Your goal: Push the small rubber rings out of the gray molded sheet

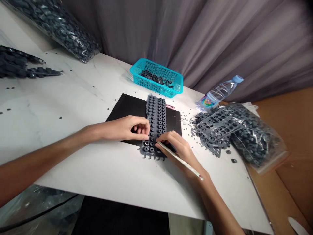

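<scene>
A dark grey moulded rubber sheet [156, 114] with rows of round ring-shaped parts lies lengthwise on a black mat [130, 106]. My left hand [132, 128] is at the sheet's left edge, fingers curled and thumb and forefinger close together near the lower rows; anything between them is hidden. My right hand [179, 148] grips a slim whitish pen-like tool [182, 160], its tip at the lower right rows of the sheet and its reddish end over my wrist. A pink-handled object [170, 106] lies partly behind the sheet's right edge.
A turquoise basket [156, 88] behind the mat holds small dark parts. On the right are a water bottle [217, 94], punched-out rubber sheets [215, 129] and a clear bag of dark parts [256, 143]. Another full bag [66, 36] stands back left. Small dark discs dot the white table [80, 94].
</scene>
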Demonstrator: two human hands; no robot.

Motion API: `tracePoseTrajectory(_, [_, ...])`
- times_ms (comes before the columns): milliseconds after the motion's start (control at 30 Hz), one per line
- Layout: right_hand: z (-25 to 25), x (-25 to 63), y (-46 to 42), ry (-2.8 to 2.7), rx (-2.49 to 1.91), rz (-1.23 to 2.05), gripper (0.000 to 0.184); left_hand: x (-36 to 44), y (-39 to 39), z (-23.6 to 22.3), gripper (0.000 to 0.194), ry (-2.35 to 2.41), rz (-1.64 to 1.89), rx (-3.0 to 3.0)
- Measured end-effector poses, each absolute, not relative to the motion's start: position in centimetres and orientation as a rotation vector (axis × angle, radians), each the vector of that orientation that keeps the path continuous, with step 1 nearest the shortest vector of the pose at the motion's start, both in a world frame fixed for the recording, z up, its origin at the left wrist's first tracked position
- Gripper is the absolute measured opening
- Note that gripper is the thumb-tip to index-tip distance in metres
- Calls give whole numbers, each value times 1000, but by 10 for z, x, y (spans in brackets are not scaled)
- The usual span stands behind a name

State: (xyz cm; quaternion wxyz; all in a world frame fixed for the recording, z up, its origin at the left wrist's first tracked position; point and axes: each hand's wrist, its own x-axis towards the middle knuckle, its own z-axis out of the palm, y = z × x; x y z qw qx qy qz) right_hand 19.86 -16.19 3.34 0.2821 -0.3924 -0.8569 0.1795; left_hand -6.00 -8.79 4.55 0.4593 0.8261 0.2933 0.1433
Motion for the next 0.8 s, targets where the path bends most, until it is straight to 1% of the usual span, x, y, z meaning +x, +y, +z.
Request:
tracePoseTrajectory(100, [33, 200, -160, -2338, -1004, 446, 11, -55, -88, 37, 22, 785, 481, 2104])
tracePoseTrajectory(300, [32, 199, -158, -2396, -1008, 383, 14, -51, -94, 32, 19, 816, 465, 2216])
tracePoseTrajectory(567, [28, 195, -159, -2407, -1061, 246, 11, -52, -94, 32, 18, 816, 461, 2229])
tracePoseTrajectory(800, [27, 188, -163, -2482, -1073, -11, 17, -52, -93, 30, 19, 808, 468, 2232])
